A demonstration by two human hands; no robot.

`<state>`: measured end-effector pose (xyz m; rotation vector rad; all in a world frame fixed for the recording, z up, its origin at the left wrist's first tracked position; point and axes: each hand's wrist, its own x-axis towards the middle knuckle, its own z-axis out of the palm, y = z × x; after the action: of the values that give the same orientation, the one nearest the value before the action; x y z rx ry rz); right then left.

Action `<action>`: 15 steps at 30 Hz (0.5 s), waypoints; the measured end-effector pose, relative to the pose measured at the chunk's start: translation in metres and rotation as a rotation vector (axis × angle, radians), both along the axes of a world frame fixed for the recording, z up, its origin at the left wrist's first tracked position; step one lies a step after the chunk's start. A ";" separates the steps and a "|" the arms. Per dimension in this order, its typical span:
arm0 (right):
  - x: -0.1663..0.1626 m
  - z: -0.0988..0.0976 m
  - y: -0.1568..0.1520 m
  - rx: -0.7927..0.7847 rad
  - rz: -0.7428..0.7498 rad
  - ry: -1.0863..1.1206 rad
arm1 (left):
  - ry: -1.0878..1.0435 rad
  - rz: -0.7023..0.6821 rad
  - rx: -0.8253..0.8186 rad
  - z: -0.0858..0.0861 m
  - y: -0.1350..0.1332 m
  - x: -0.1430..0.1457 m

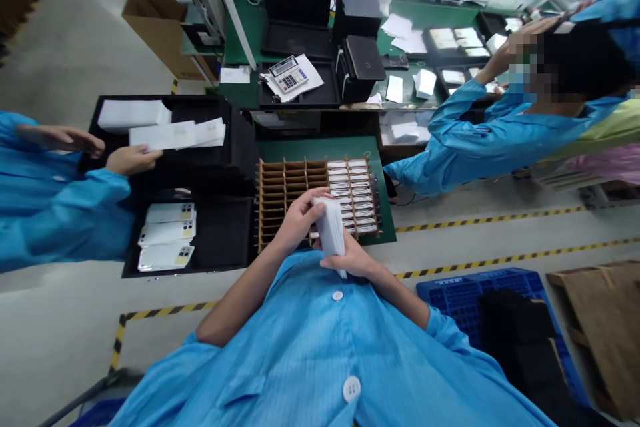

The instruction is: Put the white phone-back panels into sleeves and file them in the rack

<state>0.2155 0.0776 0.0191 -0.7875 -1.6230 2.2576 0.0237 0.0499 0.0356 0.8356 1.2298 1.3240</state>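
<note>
Close to my chest I hold a stack of thin white flat pieces (331, 230), standing on end and slightly tilted. My left hand (301, 215) has its thumb and fingers closed on the top of the stack. Lower down, my right hand (354, 255) is wrapped around the stack's right side and bottom part. Just beyond my hands lies a brown slotted divider grid (293, 188) on a green surface. Similar white pieces (356, 180) fill slots in its right columns, while the visible left columns are bare.
At left, a co-worker's hands (133, 159) handle white sheets over black trays (220, 230), one bearing white phone-shaped pieces (166, 233). A calculator (290, 75) lies on the bench ahead. Another person (480, 137) works at right. A blue pallet (450, 290) stands behind right.
</note>
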 end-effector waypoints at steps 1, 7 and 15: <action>0.001 0.000 -0.001 -0.007 0.004 -0.006 | 0.002 -0.031 -0.008 0.000 -0.002 0.000; 0.007 -0.005 -0.009 -0.129 -0.046 -0.062 | -0.102 0.016 -0.072 -0.005 -0.007 0.007; -0.002 -0.011 0.002 0.112 -0.299 -0.321 | -0.173 0.289 -0.247 -0.039 -0.004 0.028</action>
<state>0.2140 0.0801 0.0078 -1.3189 -1.6131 1.8896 0.0518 0.0455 -0.0035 0.3698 1.3766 1.4038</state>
